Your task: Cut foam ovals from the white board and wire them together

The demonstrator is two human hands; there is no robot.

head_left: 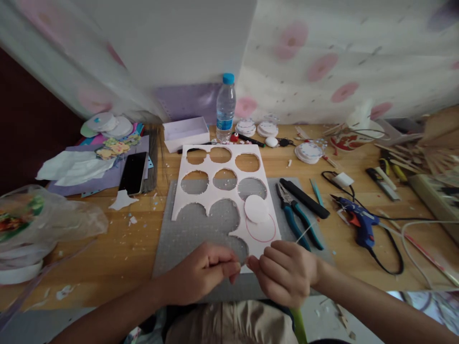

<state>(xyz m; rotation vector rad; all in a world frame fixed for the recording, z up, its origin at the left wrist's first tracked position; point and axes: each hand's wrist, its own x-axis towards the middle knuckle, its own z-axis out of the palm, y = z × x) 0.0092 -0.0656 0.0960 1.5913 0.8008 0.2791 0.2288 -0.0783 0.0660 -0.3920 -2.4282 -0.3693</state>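
My left hand [204,273] is closed in a pinch just over the front edge of the white foam board [212,188]. My right hand [285,272] is closed facing it, the fingertips of both hands almost meeting. From the back of the right fist sticks out a thin pale wire-like strand [305,232]. Whatever the left fingers pinch is too small to make out. The board has several round holes cut in it and a red drawn circle [261,240]. A loose white disc [256,209] partly covers that circle. A grey cutting mat [167,248] lies beneath.
Right of the board are teal-handled pliers [307,223], a black cutter-like tool [304,198] and a blue glue gun [362,222] with its cord. Behind stand a water bottle [225,107] and a white box [187,135]. A phone [133,173] and a plastic bag [79,216] lie left.
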